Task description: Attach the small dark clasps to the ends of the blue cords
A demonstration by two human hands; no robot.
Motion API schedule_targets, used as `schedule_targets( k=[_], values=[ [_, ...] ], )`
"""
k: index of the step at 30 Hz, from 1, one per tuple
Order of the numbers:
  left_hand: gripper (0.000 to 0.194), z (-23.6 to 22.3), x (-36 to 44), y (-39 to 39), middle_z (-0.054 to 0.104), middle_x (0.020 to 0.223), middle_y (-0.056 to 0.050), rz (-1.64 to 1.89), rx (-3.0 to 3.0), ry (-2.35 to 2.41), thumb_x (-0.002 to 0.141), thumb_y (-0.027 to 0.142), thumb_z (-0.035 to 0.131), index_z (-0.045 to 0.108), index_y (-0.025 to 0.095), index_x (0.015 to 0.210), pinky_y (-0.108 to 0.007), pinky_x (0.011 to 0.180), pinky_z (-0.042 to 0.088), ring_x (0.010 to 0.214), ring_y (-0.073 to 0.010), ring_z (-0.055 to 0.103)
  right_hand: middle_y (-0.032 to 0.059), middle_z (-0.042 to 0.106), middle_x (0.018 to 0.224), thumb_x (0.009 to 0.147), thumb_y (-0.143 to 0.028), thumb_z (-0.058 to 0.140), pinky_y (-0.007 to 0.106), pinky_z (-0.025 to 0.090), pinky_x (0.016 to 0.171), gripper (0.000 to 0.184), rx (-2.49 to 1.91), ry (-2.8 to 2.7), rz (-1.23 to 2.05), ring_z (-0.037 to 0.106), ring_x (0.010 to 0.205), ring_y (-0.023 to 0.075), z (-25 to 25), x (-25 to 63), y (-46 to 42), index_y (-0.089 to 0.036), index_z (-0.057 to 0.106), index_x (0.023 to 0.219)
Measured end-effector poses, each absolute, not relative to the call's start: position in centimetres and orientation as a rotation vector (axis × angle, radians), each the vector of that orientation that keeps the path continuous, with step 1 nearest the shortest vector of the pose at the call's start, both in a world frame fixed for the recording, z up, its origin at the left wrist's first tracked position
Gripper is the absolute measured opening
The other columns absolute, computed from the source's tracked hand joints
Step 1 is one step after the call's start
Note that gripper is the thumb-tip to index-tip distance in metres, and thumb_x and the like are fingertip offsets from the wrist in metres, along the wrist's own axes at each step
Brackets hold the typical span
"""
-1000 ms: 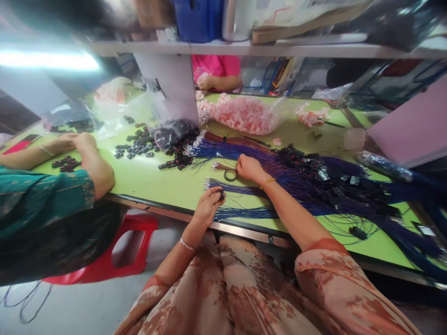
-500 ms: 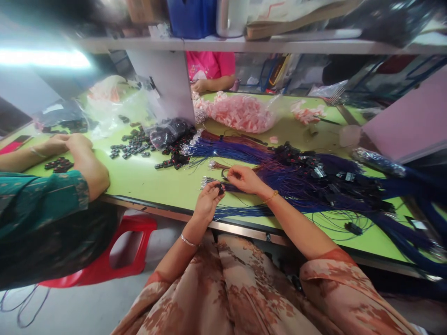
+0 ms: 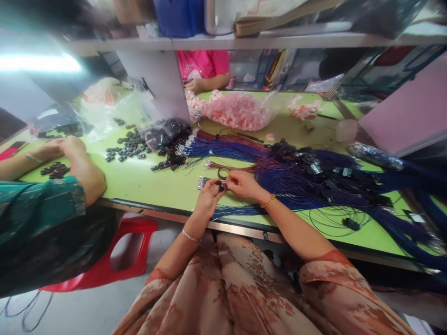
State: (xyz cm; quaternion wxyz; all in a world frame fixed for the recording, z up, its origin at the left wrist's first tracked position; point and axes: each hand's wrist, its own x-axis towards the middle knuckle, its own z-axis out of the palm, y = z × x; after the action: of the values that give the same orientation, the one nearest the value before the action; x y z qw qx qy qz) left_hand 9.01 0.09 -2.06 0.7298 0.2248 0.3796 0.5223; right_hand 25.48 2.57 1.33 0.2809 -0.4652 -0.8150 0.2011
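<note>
My left hand point(image 3: 206, 201) pinches a small black connector housing point(image 3: 221, 185) just above the front part of the table. Close against its right side, my right hand point(image 3: 243, 184) has thumb and fingers pressed together; what they hold is too small to make out. Behind the fingers lies a black ring, like a roll of tape point(image 3: 223, 173). A brown wire bundle point(image 3: 232, 166) with bright metal ends rests beyond it. Blue wires point(image 3: 240, 211) run below my right wrist, and a dark bundle's silvery tips point(image 3: 201, 182) show left of the housing.
Many black housings point(image 3: 127, 146) are scattered to the left, beside a dark plastic bag point(image 3: 167, 134). A large wire heap point(image 3: 314, 172) spreads right. Pink parts fill a clear bag point(image 3: 240, 111) behind. A co-worker's arms point(image 3: 78, 163) rest at left; a shelf point(image 3: 209, 43) spans overhead.
My right hand has come from the brown wires toward me and left, closing in on the housing. My left hand keeps its hold. The whole view has shifted slightly.
</note>
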Motion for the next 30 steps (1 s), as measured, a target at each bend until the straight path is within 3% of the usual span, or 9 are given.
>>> schedule_targets(
  k=[17,26,30],
  values=[
    [0.037,-1.8,9.6,-0.3,0.067,0.086,-0.005,1.168,0.645,0.974,0.060,0.025,0.080,0.065,0.016,0.092,-0.033,0.083,0.051,0.080,-0.0140,0.062,0.0033,0.062,0.072,0.085,-0.023,0.050,0.026,0.029,0.066,0.016,-1.201,-2.364,0.373,0.051,0.068,0.0146,1.4,25.6,2.4,-0.017,0.059,0.073],
    [0.042,-1.8,9.9,-0.2,0.065,0.080,-0.004,1.147,0.680,1.069,0.054,0.028,0.083,0.067,0.014,0.090,-0.034,0.079,0.052,0.074,-0.0129,0.061,0.0023,0.057,0.065,0.085,-0.024,0.048,0.028,0.027,0.064,0.018,-1.281,-2.408,0.321,0.047,0.063,0.0143,0.9,25.1,2.1,-0.017,0.053,0.068],
    [0.043,-1.7,9.8,-0.1,0.067,0.089,-0.006,1.158,0.682,1.024,0.059,0.030,0.081,0.066,0.016,0.096,-0.033,0.083,0.050,0.081,-0.0141,0.062,0.0001,0.061,0.071,0.082,-0.025,0.052,0.026,0.032,0.065,0.009,-1.185,-2.398,0.493,0.050,0.062,0.0131,1.9,25.5,1.7,-0.018,0.055,0.087]
  ],
)
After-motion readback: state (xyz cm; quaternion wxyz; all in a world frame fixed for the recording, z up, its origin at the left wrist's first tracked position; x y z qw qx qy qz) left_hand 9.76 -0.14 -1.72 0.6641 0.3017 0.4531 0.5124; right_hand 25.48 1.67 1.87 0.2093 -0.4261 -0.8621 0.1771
